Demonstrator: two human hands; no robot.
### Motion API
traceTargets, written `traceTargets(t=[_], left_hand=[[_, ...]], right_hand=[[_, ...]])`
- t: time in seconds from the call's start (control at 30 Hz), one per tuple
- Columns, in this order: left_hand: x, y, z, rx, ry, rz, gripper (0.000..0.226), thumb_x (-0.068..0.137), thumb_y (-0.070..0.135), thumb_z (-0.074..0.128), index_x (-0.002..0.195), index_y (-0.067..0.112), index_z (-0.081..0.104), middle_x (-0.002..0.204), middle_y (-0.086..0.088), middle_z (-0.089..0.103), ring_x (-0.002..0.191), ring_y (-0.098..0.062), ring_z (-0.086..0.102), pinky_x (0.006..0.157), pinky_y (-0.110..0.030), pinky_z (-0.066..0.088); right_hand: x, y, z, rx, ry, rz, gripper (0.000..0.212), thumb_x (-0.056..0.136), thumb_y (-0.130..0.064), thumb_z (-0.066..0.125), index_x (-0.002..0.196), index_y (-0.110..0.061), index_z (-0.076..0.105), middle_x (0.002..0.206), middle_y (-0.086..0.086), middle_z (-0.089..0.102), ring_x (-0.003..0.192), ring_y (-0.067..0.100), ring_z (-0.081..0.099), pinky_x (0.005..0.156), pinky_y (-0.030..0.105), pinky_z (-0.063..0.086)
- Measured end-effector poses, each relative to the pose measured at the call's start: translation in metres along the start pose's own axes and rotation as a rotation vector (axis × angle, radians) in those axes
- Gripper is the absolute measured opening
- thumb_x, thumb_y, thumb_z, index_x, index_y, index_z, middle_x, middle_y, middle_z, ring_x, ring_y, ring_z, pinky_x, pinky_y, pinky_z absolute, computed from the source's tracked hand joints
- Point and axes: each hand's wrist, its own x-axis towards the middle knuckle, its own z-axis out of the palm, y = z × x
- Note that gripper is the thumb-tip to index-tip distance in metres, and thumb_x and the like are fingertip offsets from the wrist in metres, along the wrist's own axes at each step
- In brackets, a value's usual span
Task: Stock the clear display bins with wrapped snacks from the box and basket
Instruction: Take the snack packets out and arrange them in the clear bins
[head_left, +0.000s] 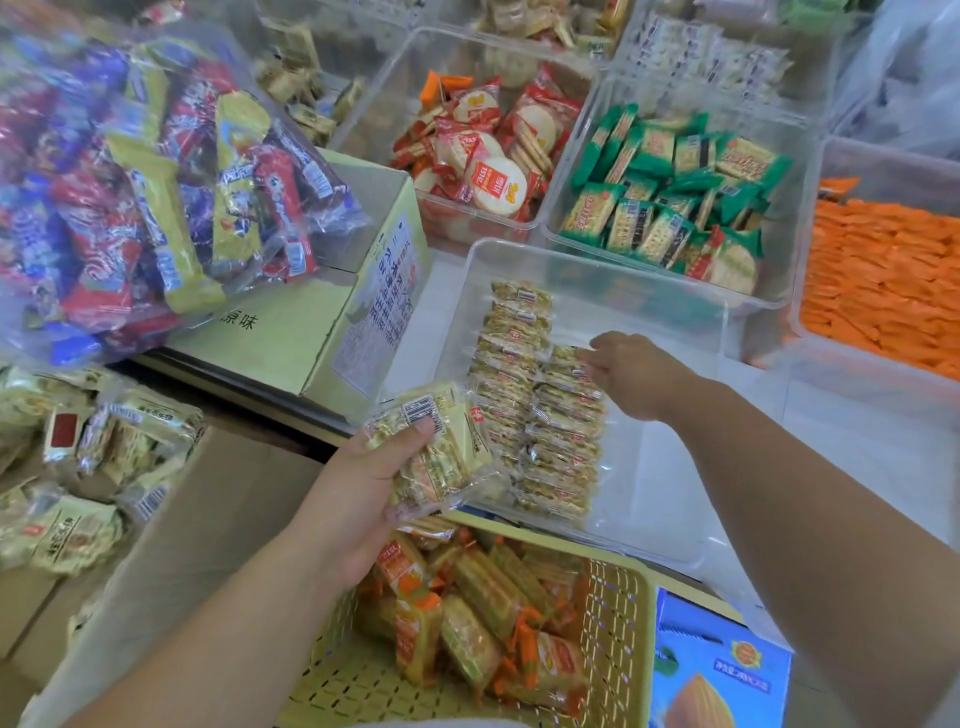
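Right hand (631, 376) is down inside the clear bin (670, 483), fingertips on the far end of the second row (563, 441) of packets. From this angle I cannot tell whether they pinch that last packet or merely press it flat. The first row (511, 353) hugs the bin's left wall and the second lies touching it, both running from the near edge toward the far one.

Left hand (358, 493) hovers at the bin's near-left corner, thumb and fingers clamped round a handful of pale yellow packets (431, 441), above the basket (623, 597).

To do this well, I reckon each packet should be tucked tight against the last with its label facing the same way. The second row should be filled to the far edge before a third is started toward the bare right side.
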Motion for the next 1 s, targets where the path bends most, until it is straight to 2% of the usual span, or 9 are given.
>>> traceTargets(t=[0.13,0.17,0.23,0.33,0.4,0.53,0.7,0.8,1.0], left_hand=[[0.001,-0.001,0.001,-0.04,-0.016,0.004,0.098,0.069,0.039,0.093,0.152,0.014,0.046,0.141,-0.009,0.064,0.14,-0.031,0.051,0.115,-0.058,0.041],[0.001,-0.001,0.001,-0.044,-0.018,0.002,0.101,0.068,0.039,0.093,0.154,0.014,0.044,0.143,-0.01,0.063,0.141,-0.031,0.05,0.116,-0.059,0.039],[0.0,0.0,0.002,-0.043,-0.023,0.005,0.104,0.066,0.038,0.096,0.153,0.014,0.044,0.143,-0.011,0.063,0.14,-0.03,0.051,0.118,-0.059,0.036],[0.0,0.001,0.003,-0.045,-0.024,0.008,0.098,0.068,0.038,0.094,0.15,0.013,0.048,0.139,-0.01,0.066,0.136,-0.029,0.056,0.118,-0.06,0.035],[0.0,0.0,0.003,-0.052,-0.015,0.009,0.101,0.067,0.038,0.094,0.152,0.013,0.045,0.133,-0.01,0.07,0.13,-0.029,0.062,0.118,-0.06,0.036],[0.002,0.0,0.003,-0.015,0.021,0.008,0.135,0.046,0.047,0.101,0.159,0.019,0.034,0.139,-0.009,0.066,0.137,-0.029,0.055,0.12,-0.061,0.031],[0.002,-0.001,0.003,0.007,0.058,0.005,0.14,0.04,0.048,0.103,0.159,0.02,0.034,0.139,-0.008,0.066,0.136,-0.028,0.056,0.121,-0.06,0.03],[-0.001,0.0,0.003,0.008,0.094,-0.009,0.102,0.059,0.038,0.096,0.147,0.012,0.051,0.136,-0.011,0.068,0.131,-0.029,0.061,0.114,-0.058,0.042],[-0.002,0.005,0.001,-0.052,0.075,-0.104,0.035,0.079,0.025,0.077,0.109,0.008,0.081,0.122,-0.018,0.074,0.11,-0.036,0.073,0.078,-0.047,0.064]], right_hand=[[0.008,-0.002,-0.003,0.149,-0.046,0.019,0.029,0.109,-0.021,0.037,0.102,-0.013,0.064,0.098,0.005,0.056,0.097,0.035,0.057,0.081,0.036,0.043],[0.01,-0.003,-0.001,0.186,-0.056,0.032,0.03,0.109,-0.02,0.037,0.119,-0.013,0.064,0.109,0.007,0.059,0.104,0.034,0.056,0.086,0.036,0.044],[0.014,-0.005,0.002,0.223,-0.073,0.063,0.046,0.108,-0.019,0.039,0.154,-0.021,0.039,0.146,0.014,0.047,0.129,0.036,0.049,0.104,0.039,0.039],[0.018,-0.006,0.005,0.204,-0.108,0.092,0.06,0.106,-0.022,0.041,0.161,-0.025,0.018,0.162,0.012,0.031,0.143,0.033,0.038,0.111,0.037,0.034],[0.022,-0.005,0.005,0.169,-0.134,0.094,0.055,0.108,-0.025,0.036,0.16,-0.027,0.021,0.162,0.009,0.034,0.144,0.031,0.037,0.112,0.035,0.033],[0.023,0.001,-0.004,0.17,-0.192,0.077,0.046,0.11,-0.032,0.029,0.156,-0.034,0.033,0.159,0.004,0.04,0.142,0.029,0.039,0.112,0.035,0.031],[0.024,0.001,-0.007,0.155,-0.235,0.072,0.046,0.11,-0.032,0.029,0.156,-0.037,0.032,0.159,0.003,0.04,0.143,0.028,0.039,0.113,0.034,0.03],[0.021,-0.006,0.003,0.159,-0.203,0.061,0.05,0.11,-0.036,0.028,0.159,-0.031,0.023,0.164,0.005,0.031,0.148,0.028,0.031,0.118,0.038,0.025],[0.013,-0.016,0.006,-0.016,-0.083,0.141,0.057,0.105,-0.039,0.034,0.16,-0.035,0.017,0.166,0.001,0.025,0.149,0.035,0.025,0.118,0.055,0.025]])
